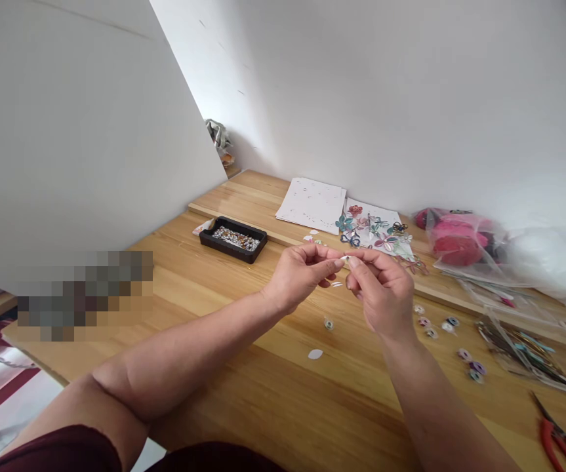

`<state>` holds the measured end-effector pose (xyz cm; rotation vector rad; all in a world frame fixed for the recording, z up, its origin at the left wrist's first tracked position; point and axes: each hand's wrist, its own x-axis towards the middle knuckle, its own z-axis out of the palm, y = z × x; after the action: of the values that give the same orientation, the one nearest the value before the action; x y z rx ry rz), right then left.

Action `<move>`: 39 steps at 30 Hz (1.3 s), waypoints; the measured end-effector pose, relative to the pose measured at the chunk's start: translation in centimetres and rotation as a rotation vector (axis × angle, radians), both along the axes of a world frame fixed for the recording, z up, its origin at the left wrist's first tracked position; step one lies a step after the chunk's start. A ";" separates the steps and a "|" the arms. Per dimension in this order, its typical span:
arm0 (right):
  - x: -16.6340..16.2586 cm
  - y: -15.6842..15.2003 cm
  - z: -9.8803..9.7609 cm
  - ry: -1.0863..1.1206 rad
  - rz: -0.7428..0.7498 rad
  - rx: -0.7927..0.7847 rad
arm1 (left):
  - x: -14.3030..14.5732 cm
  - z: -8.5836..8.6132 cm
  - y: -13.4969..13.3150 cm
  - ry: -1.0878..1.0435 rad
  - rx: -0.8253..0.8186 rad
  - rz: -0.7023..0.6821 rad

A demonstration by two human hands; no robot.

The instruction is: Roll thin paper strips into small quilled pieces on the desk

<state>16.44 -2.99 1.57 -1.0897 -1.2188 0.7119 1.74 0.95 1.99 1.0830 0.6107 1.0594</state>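
Note:
My left hand (302, 274) and my right hand (384, 285) meet above the table, fingertips pinched together. Between them is a small white piece (345, 257), mostly hidden by the fingers; it looks like the white paper petals lying around. Both hands are closed on it. A loose white petal (315, 354) lies on the wood nearer to me. A small spool of thread or wire (328, 324) stands just below the hands. Thin white slips (336, 284) show beneath my fingers.
A black tray (258, 257) of beads sits left of the hands. Behind are a stack of white sheets (309, 203) and colourful wire flowers (377, 226). To the right lie several spools (464, 354), a plastic bag of tools (523, 347) and red-handled pliers (553, 446).

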 end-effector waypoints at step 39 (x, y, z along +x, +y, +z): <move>-0.9 -0.3 -0.1 -0.043 -0.069 0.097 | -0.1 0.5 -0.3 -0.006 -0.061 0.005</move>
<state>15.50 -3.34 1.43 -1.0662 -1.2341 0.5734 1.67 0.69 2.50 1.0254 0.6370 1.0421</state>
